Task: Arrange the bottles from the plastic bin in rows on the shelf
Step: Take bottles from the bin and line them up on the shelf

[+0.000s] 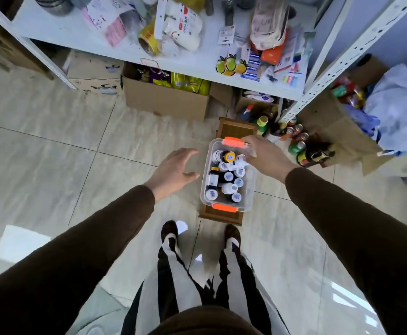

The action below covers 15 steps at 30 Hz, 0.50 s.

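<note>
Clear plastic bin (250,189) with orange latches sits on a small wooden stand (221,215) on the tiled floor (52,141), just in front of the person's feet. Bottles (227,177) are packed inside it, mostly white caps up, a few dark ones and one yellow cap near the far end.

Right hand (267,157) is over the bin's far right corner, palm down, fingers reaching to the far orange latch. Fingertips look to be at the rim beside the latch; can't tell if they actually touch it or a bottle (view is from above and the hand covers that corner). Fingers loosely extended, not wrapped around anything.

Left hand (174,169) hovers just left of the bin, fingers spread and relaxed, thumb pointing toward the bin's left wall, small gap, no contact. Holding nothing.

White shelf (192,66) is ahead, beyond the bin, cluttered with packets, tape rolls and stationery. Cardboard boxes (166,100) sit under it; more bottles (301,143) stand on the floor at its right upright.
</note>
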Motion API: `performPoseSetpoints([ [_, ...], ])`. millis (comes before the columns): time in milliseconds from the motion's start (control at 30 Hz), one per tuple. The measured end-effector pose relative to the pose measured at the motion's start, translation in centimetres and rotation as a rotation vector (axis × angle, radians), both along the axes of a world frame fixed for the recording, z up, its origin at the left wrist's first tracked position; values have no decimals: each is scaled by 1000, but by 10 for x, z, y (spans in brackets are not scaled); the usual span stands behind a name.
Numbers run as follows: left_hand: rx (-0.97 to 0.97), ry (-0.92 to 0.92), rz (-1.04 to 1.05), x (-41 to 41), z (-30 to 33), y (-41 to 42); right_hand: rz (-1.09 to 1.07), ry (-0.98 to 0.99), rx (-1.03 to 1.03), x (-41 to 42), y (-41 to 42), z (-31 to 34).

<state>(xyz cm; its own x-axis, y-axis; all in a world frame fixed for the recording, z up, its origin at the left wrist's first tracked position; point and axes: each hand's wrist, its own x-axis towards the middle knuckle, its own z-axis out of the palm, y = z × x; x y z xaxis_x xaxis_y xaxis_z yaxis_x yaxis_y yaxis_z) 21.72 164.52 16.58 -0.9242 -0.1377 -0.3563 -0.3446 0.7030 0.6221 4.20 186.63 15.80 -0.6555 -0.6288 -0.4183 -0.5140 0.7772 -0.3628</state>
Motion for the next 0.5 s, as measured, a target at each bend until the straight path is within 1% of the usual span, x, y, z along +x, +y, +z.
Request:
performPoseSetpoints([
  [233, -14, -106, 78, -24, -71, 79, 4, -46, 47, -33, 65, -73],
  [400, -46, -184, 87, -44, -125, 106, 53, -29, 67, -49, 68, -120],
  [500, -60, -221, 67, -55, -153, 115, 140, 10, 56, -55, 57, -147],
])
